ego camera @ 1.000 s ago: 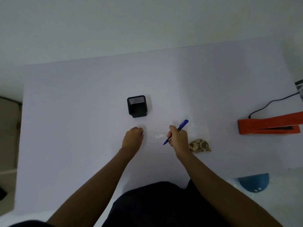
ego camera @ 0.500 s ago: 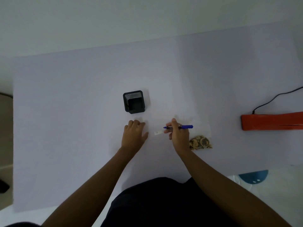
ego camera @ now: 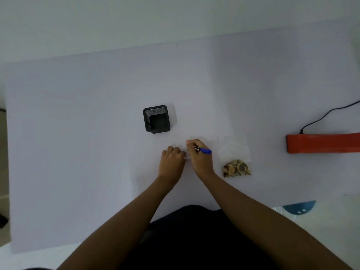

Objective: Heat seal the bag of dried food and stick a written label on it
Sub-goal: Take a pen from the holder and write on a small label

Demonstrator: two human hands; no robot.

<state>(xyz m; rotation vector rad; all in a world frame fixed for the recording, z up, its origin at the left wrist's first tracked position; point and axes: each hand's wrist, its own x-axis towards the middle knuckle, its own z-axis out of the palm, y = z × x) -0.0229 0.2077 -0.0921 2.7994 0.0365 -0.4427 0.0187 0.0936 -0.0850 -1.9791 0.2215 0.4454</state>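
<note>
Nearest you, your two forearms reach up from your dark lap onto the one pale table (ego camera: 78, 152). Your left hand (ego camera: 171, 162) rests knuckles-up on the surface with its fingers curled under; whether they pin anything beneath cannot be told. Your right hand (ego camera: 200, 158) sits just beside it, almost touching, fingers wrapped around a single blue pen (ego camera: 203, 150) that lies nearly level, its blue end pointing right. The label is hidden between or beneath your hands, so its place cannot be confirmed.

Just right of your right hand lies one clear bag (ego camera: 234, 154), flat on the table, with its dried food (ego camera: 236, 168) gathered in the near end and the far part empty and see-through. Neither hand touches it.

A little farther off, beyond your left hand, stands one black mesh pen holder (ego camera: 156, 119), upright and apart from both hands.

Well off to the right lies one orange heat sealer (ego camera: 321, 143), its black cord (ego camera: 327, 115) running up and off the right edge. One blue rounded object (ego camera: 298, 208) shows past the table's near right edge.
</note>
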